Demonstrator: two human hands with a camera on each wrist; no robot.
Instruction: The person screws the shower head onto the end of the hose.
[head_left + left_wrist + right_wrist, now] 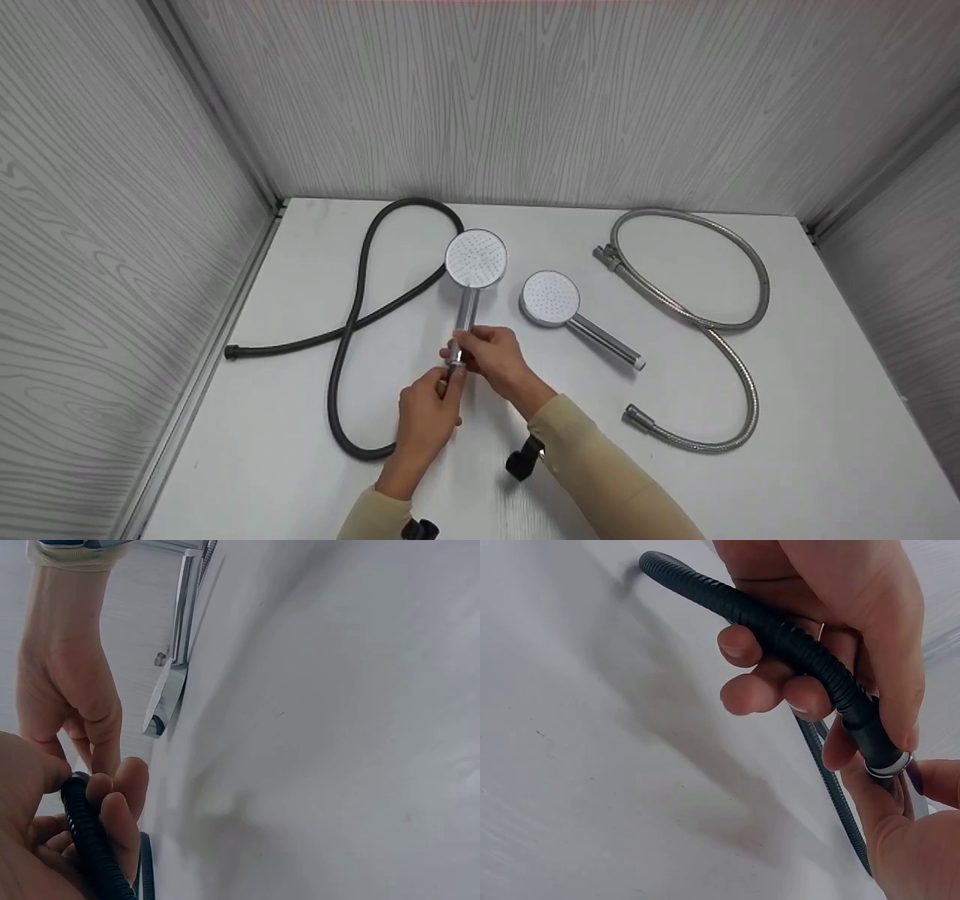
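A chrome shower head (476, 259) with a round white spray face points away from me at the middle of the table. My right hand (499, 360) grips the lower part of its handle. Just below, my left hand (427, 412) holds the end of a black ribbed hose (90, 840) against the handle's end, thumb along the fitting. In the right wrist view, the hose's black end collar (874, 739) meets a shiny ring at the handle. The handle's threads are hidden. The rest of the hose loops over the table to the left.
Right of my hands lies a second shower head (551, 298), its handle ending in a white tip. A silver metal hose (765, 289) is looped at the right side of the table (825, 420). Wood-patterned panels (487, 105) stand behind and at both sides.
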